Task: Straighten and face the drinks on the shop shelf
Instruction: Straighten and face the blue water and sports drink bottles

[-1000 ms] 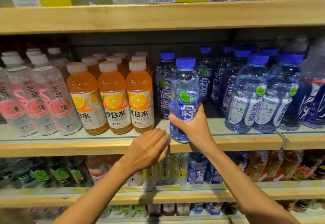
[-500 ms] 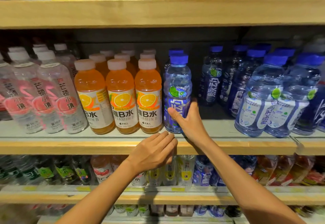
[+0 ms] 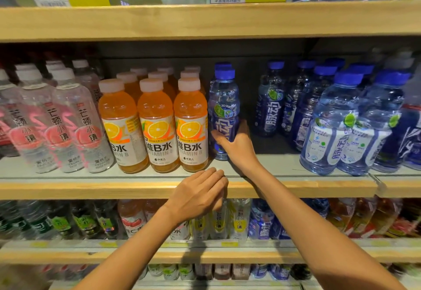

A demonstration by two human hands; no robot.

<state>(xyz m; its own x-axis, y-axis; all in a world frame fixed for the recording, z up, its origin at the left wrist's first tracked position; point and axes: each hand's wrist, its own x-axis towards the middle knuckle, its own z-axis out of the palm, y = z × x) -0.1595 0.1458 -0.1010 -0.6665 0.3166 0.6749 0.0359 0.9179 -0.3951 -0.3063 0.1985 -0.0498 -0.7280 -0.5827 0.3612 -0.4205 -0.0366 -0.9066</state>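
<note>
One blue-capped clear plastic bottle (image 3: 224, 107) mid-frame, upright, right hand (image 3: 238, 147) wrapped round its lower body. Left hand (image 3: 199, 195) just below, fingers relaxed, empty. Risk: pushing frame-left bumps the orange juice bottles (image 3: 191, 128) just beside, skewing that row.

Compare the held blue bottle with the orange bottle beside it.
The blue bottle has a blue cap and dark label; the orange bottle, a pale cap and white label. The right hand grips the blue bottle; no hand touches the orange bottle. Both stand upright on one shelf.
</note>
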